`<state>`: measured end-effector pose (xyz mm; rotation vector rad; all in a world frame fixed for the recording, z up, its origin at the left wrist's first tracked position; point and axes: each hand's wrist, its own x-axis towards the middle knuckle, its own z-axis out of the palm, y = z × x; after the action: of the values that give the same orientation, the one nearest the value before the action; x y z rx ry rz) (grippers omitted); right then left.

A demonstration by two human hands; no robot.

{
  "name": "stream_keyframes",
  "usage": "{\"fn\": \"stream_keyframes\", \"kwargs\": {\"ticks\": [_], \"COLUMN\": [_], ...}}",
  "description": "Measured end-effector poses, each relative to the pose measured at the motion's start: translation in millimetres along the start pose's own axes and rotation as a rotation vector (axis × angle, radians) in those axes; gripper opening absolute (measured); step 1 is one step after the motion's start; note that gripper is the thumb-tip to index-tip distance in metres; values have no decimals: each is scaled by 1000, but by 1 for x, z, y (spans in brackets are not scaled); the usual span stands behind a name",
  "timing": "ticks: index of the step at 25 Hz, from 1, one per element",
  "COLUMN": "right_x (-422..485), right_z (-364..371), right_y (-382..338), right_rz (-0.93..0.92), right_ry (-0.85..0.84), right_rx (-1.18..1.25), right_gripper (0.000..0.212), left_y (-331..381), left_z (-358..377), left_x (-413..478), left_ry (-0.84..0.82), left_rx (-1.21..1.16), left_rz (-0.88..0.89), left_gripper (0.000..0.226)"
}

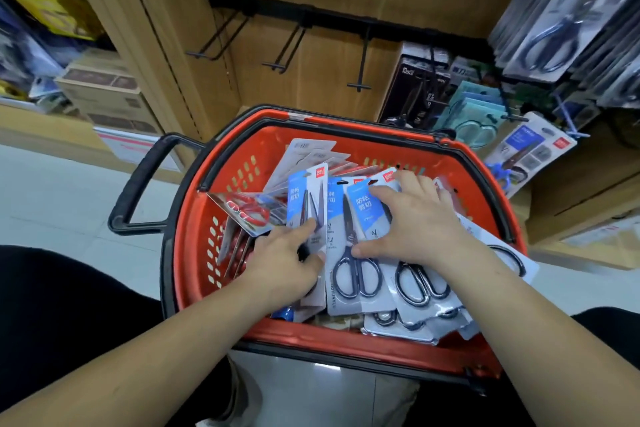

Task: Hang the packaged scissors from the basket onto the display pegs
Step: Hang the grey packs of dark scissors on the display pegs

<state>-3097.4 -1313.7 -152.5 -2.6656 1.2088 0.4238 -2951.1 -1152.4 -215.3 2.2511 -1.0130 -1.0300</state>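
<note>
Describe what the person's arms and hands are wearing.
Both are bare. The left hand and right hand have no gloves or rings visible. The left forearm and right forearm show no sleeves, watch or wristbands up to the frame's edge.

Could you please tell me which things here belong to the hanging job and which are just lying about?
Belongs to the job: packaged scissors, red basket, empty display pegs, left hand, right hand, both on the packs.
Just lying about: cardboard boxes, packs already hanging at right, yellow packaging.
</note>
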Motion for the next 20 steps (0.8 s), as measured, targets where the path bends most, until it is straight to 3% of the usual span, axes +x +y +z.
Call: {"fn": "stream_keyframes", "kwargs": {"ticks": [2, 6, 11, 15, 18, 20], "right_x": [-3, -3, -4, -4, -5, -7], "right_z": [-5, -15, -18, -11, -12, -14], "right_y": [3, 19, 26, 27, 21, 11], "right_rz": [75, 183, 176, 136, 104, 88], "right_ry": [-67, -66, 83, 208, 333, 325], "right_rx": [35, 90, 251, 344, 688, 990], "right_gripper": [108, 106, 93, 81, 78, 72], "left_y": [-2, 0, 13, 30, 42, 49], "left_z": [-1, -7, -10, -18, -12, -2], "left_x": [-2, -6, -13, -19, -19, -21], "left_ry": [-37, 34, 233, 240, 165, 74], "left_rx": [-38, -198, -234, -573, -700, -709], "left_rz": [20, 35, 116, 97, 151, 192], "left_gripper": [62, 85, 76, 57, 50, 55]}}
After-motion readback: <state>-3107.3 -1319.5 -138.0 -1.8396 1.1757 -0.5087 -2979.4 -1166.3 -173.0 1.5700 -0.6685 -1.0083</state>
